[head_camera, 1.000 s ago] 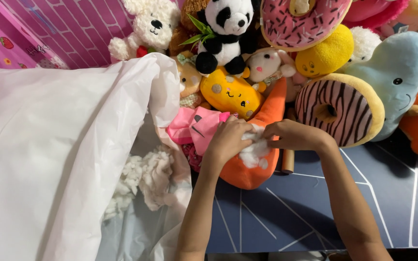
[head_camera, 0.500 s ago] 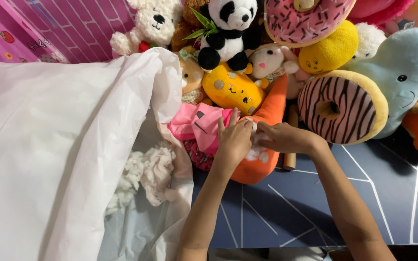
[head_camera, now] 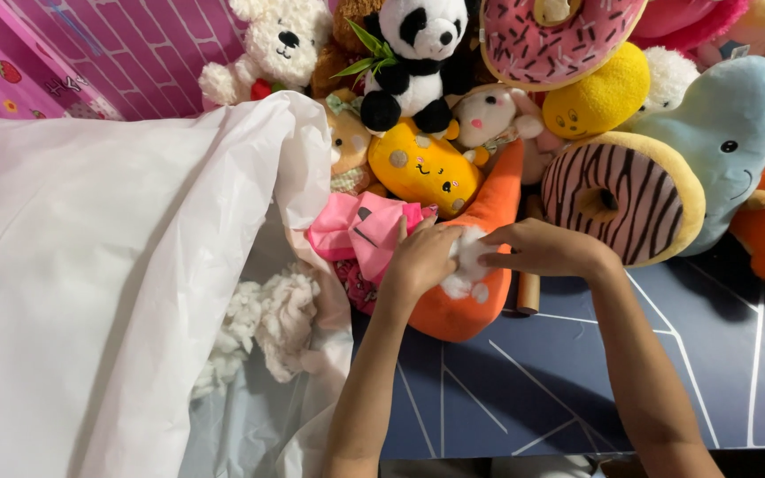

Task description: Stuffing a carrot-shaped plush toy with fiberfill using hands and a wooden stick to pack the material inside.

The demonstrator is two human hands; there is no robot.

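Both hands meet on the orange carrot toy [head_camera: 475,265] lying on the dark blue table [head_camera: 577,389]. The left hand [head_camera: 422,258] and right hand [head_camera: 542,250] pinch white stuffing [head_camera: 464,261] at its opening, beside the big white plastic bag [head_camera: 90,292].

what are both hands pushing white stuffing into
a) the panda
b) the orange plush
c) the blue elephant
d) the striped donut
b, since the left hand and right hand meet over a tuft of white stuffing at an opening in the orange plush, while the other toys lie untouched behind.
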